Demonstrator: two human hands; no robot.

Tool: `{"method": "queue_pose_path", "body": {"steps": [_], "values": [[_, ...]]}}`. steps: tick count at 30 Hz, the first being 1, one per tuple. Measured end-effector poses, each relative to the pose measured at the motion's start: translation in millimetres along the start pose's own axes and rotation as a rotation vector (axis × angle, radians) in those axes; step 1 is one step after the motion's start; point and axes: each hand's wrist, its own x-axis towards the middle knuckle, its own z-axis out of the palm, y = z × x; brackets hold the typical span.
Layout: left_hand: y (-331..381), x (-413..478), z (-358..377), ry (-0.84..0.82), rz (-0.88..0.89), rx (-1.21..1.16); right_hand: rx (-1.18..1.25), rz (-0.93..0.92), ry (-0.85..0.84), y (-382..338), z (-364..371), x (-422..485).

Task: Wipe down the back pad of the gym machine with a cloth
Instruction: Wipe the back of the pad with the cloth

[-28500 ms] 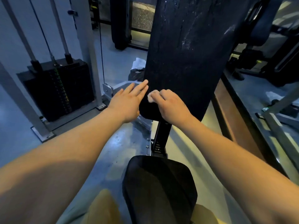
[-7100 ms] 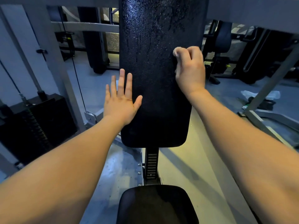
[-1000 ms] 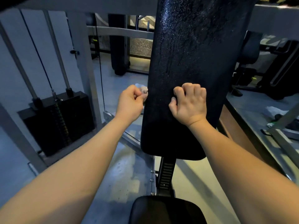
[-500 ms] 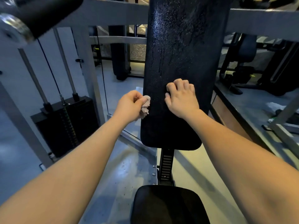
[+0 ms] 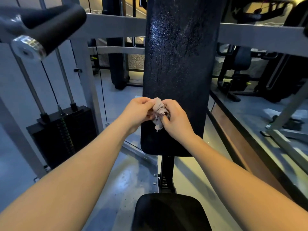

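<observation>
Nearest the camera, the black seat pad [image 5: 170, 212] is sitting at the bottom edge, with a narrow black post [image 5: 166, 174] rising from behind it. Both bare forearms are reaching forward over the seat, and the hands are meeting in front of the lower part of the back pad [image 5: 178, 64]. The left hand [image 5: 138, 112] is pinching the top of the cloth [image 5: 159, 112] with curled fingers, and the right hand [image 5: 176, 120] is gripping it from the other side between thumb and fingers. The cloth is small, pale and crumpled, with frayed edges; it is hanging with its long axis roughly vertical, its loose end pointing down. Whether it is touching the pad cannot be told. The back pad is standing upright, long axis running top to bottom, black and textured, glistening with wet streaks across its upper half. Farther left, a dark weight stack [image 5: 66, 134] is resting inside the grey frame.
</observation>
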Motion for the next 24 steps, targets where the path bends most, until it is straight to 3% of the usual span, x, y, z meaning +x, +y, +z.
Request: {"method": "queue_pose_path", "body": {"steps": [3,8,13,18,22,24], "values": [[-0.1,6.0,-12.5,0.081,0.068,0.207,-0.128,0.001,0.045,7.9,0.0,14.7],[10.3,27.3,-24.1,0.237,0.156,0.642,-0.330,-0.019,0.280,16.3,-16.3,62.8],[-2.2,64.4,-14.5,0.145,0.097,0.965,-0.466,-0.137,0.139,20.6,1.9,74.8],[-22.3,78.2,-7.3,0.261,0.173,1.064,-0.460,-0.166,0.255,29.0,23.5,78.2],[-31.1,83.0,-13.0,0.247,0.227,1.051,-0.590,-0.375,0.086,25.6,26.6,92.9],[-31.3,84.1,-15.9,0.237,0.241,1.040,-0.607,-0.382,0.188,31.7,6.2,107.1]]}}
